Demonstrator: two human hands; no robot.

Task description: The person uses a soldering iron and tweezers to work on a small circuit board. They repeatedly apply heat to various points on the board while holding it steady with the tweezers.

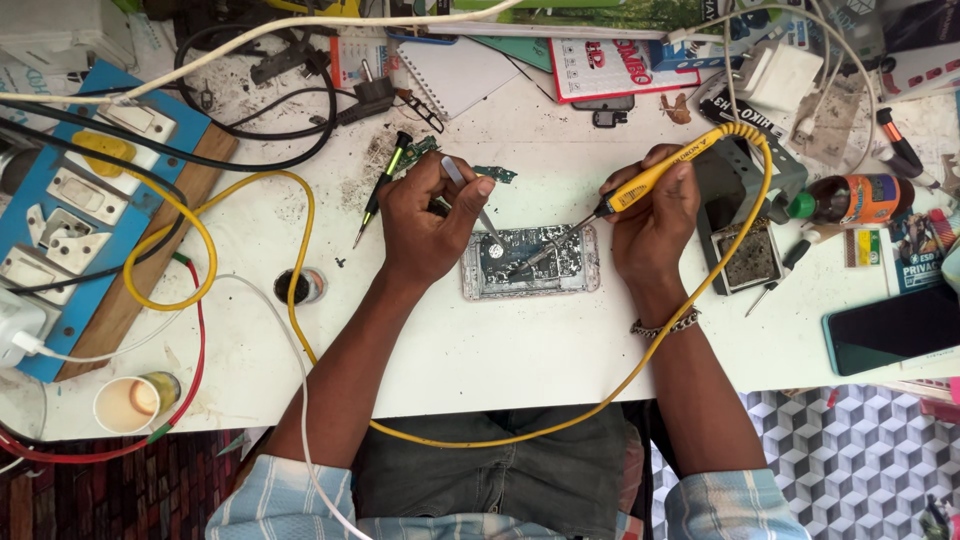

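An opened phone (530,262) lies flat near the middle of the white table (480,350), back cover off and circuit board up, square to the person so both hands can reach it from either side. The left hand (425,225) pinches a pair of metal tweezers (478,205) between thumb and fingers — the grip is closed on them, and the tips angle down onto the board's left part, seemingly to steady something small there. The right hand (655,215) is wrapped around a yellow-handled soldering iron (640,185), held like a pen with the tip slanting down-left to the middle of the board; its yellow cord (300,230) loops off the handle's back end, around the table's near edge and away to the left, slack enough not to drag on the hand. Just right of that hand stands the grey iron stand (745,215) with a dirty sponge tray, near enough for parking the iron. A black screwdriver (385,185) and a small green circuit piece (495,173) lie just beyond the left hand, and a blue switchboard (85,210) sits at the far left edge — well apart from the work.
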